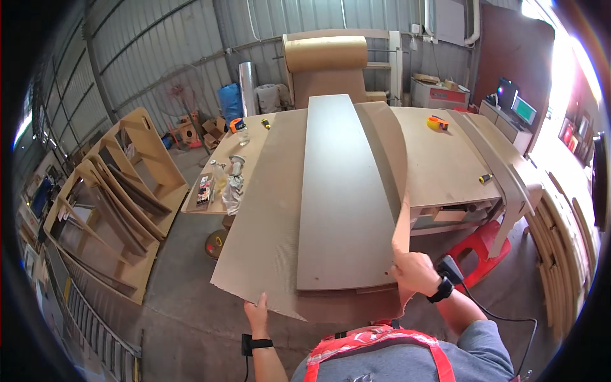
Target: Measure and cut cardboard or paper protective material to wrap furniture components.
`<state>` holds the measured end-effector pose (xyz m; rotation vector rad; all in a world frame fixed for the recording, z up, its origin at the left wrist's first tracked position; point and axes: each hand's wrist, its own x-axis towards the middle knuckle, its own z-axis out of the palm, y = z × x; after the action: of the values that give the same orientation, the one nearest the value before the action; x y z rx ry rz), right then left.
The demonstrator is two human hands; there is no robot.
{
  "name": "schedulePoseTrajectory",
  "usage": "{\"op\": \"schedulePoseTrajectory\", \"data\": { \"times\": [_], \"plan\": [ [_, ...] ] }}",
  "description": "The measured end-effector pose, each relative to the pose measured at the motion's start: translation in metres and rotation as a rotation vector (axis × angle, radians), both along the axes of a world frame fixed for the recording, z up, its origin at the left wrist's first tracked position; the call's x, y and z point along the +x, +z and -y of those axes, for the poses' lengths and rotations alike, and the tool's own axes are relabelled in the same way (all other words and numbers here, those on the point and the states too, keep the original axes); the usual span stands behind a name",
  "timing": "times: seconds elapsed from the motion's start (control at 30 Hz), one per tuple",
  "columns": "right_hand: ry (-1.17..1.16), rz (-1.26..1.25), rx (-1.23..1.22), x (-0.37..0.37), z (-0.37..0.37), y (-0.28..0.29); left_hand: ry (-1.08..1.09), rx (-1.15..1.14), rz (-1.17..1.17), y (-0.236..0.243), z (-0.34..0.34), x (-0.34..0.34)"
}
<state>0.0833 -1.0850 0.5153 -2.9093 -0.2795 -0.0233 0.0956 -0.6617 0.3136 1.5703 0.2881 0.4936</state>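
Note:
A long grey panel [340, 210] lies lengthwise on a sheet of brown corrugated cardboard [258, 248], which spreads over the worktable [445, 162] and hangs past its near edge. My left hand [258, 316] is closed on the sheet's near edge, left of the panel, with the thumb on top. My right hand [417, 274] grips the sheet's right edge beside the panel's near right corner. Along that side the cardboard curls upward, standing partly up next to the panel. The fingers under the sheet are hidden.
Tape dispensers [437, 123] and a utility-type yellow-black tool [485, 179] lie on the table. A bottle [243, 134] stands at left. Behind is a large cardboard roll [326, 54]. A red stool [477, 254] stands at right, curved wooden frames [108, 216] at left.

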Motion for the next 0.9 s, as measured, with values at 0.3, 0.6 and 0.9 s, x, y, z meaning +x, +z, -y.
{"op": "schedulePoseTrajectory", "data": {
  "times": [0.3,0.6,0.9],
  "plan": [
    [-0.491,0.19,0.52,-0.061,0.119,-0.019,-0.212,-0.473,-0.395,-0.042,0.043,-0.026],
    [-0.502,0.165,0.64,-0.087,0.161,-0.06,-0.221,-0.41,-0.326,-0.086,0.064,-0.038],
    [-0.487,0.017,0.919,-0.098,0.182,-0.062,-0.263,-0.491,-0.279,-0.074,0.062,-0.041]
  ]
}}
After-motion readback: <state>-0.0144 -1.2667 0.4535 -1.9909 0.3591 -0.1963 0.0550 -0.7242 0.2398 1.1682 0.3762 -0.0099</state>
